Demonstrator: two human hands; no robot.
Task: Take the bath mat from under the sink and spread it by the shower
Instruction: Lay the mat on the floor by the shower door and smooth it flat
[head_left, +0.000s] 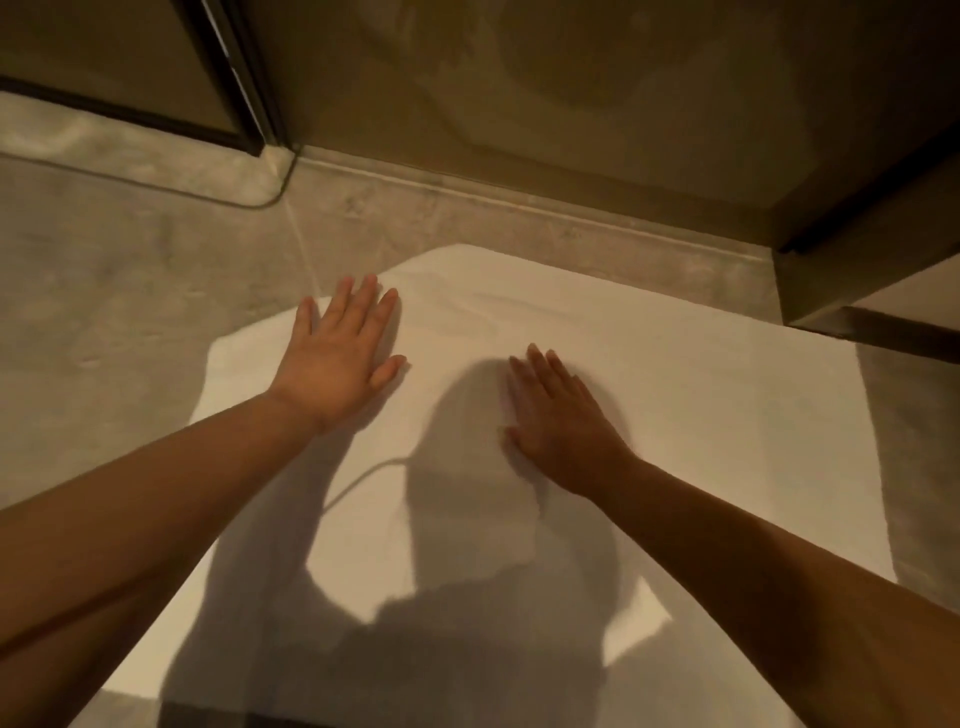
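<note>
A white bath mat lies spread flat on the grey tiled floor, filling the middle and lower part of the view. My left hand presses flat on its far left part, fingers straight and spread. Near the mat's middle my right hand also lies flat on the cloth, fingers straight and together. A few soft wrinkles show on the mat beyond my hands. My shadow falls across its near half.
The shower's dark-framed glass door and its raised stone curb are at the upper left. A wall with a skirting strip runs behind the mat. A dark cabinet corner stands at the right, touching the mat's edge.
</note>
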